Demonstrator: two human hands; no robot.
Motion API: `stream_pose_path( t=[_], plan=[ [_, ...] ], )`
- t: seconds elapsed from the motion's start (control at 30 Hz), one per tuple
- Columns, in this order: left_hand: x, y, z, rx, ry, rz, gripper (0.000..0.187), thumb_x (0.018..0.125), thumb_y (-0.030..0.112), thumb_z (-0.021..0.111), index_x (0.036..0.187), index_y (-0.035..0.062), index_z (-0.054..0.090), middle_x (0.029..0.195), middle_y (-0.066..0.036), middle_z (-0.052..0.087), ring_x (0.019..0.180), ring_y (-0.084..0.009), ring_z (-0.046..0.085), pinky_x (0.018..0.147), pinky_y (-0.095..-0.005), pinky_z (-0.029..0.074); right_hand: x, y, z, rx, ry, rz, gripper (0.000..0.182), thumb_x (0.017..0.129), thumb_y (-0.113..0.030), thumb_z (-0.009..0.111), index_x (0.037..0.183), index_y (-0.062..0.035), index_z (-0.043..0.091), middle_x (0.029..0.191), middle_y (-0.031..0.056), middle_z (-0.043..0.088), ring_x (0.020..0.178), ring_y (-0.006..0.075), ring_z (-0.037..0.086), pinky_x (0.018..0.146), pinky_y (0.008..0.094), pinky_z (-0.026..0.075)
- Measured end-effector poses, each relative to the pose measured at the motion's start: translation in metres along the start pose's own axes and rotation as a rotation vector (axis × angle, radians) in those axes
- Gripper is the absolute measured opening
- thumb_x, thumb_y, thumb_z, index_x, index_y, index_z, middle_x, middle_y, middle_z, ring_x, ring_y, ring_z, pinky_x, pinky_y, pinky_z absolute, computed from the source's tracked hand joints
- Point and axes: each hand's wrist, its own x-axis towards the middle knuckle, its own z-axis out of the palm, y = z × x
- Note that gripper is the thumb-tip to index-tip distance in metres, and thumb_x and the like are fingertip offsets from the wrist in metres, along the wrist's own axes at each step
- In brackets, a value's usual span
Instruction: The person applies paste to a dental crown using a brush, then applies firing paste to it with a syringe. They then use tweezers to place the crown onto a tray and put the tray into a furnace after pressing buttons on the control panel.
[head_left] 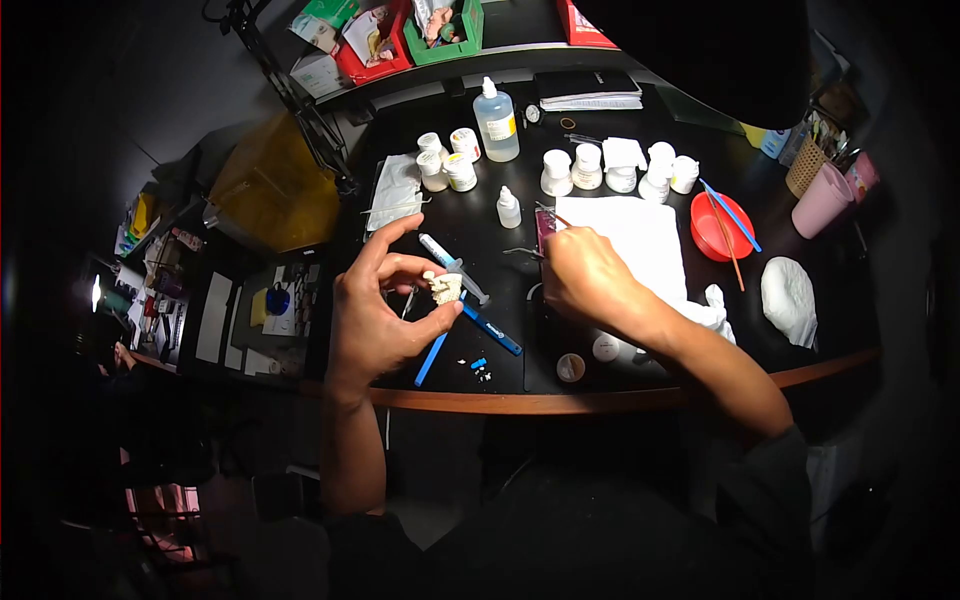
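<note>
Between the thumb and fingers of my left hand (375, 300) is a small cream-coloured dental model (444, 287), raised over the desk. My right hand (590, 272) is closed, knuckles up, at the left edge of a white paper towel (625, 235). A thin reddish-brown stick (551, 214) shows just above the right fist; its working end is hidden. Beside that fist lies a purple palette (545, 228), partly covered. Below the left hand are a syringe (470, 283), a blue pen-like tool (492, 328) and small blue and white bits (478, 364).
Several white jars (588, 167) stand behind the towel, more jars (432, 170) at back left. A large bottle (497, 122) and a small dropper bottle (509, 208) stand mid-desk. At right, a red bowl (712, 240) carries two brushes. Two round lids (571, 367) lie near the wooden edge.
</note>
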Motion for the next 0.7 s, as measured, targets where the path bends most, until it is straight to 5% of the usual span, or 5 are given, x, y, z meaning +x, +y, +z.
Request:
stream_pose_path(
  t=[0.37,0.5,0.6,0.7],
  plan=[
    [-0.014,-0.005,-0.003,-0.016,-0.076,-0.122,0.086,0.071,0.006,0.088,0.147,0.0008,0.048,0.1,-0.004,0.076,0.095,-0.0079,0.067,0.085,-0.0247,0.048,0.065,-0.043,0.036,-0.159,-0.107,0.166,0.015,0.089,-0.01,0.067,0.092,-0.0022,0.079,0.095,0.0192,0.078,0.091,0.033,0.078,0.076,0.0417,0.063],
    [-0.012,-0.009,-0.001,-0.031,-0.084,-0.103,0.086,0.071,0.007,0.088,0.147,0.0014,0.049,0.1,-0.005,0.077,0.094,-0.0081,0.068,0.084,-0.0246,0.048,0.062,-0.02,0.024,-0.064,-0.061,0.115,0.018,0.081,-0.013,0.071,0.085,0.0036,0.076,0.084,0.0264,0.074,0.083,0.0422,0.075,0.075,0.0466,0.062],
    [-0.012,-0.014,0.001,-0.038,-0.039,-0.045,0.081,0.07,0.009,0.088,0.143,0.0029,0.053,0.096,-0.006,0.078,0.089,-0.0116,0.072,0.079,-0.0259,0.052,0.061,0.032,0.014,-0.065,0.112,0.198,0.012,0.075,-0.008,0.071,0.082,0.0009,0.075,0.078,0.0259,0.072,0.078,0.0408,0.074,0.074,0.0463,0.061],
    [-0.006,-0.015,0.004,-0.051,-0.035,-0.01,0.079,0.07,0.011,0.088,0.142,0.0037,0.055,0.094,-0.006,0.079,0.088,-0.0146,0.075,0.078,-0.0269,0.055,0.047,0.061,-0.006,-0.058,0.06,0.295,0.016,0.074,-0.006,0.07,0.086,0.0014,0.077,0.081,0.0246,0.074,0.081,0.0389,0.075,0.079,0.0449,0.06]
  ],
)
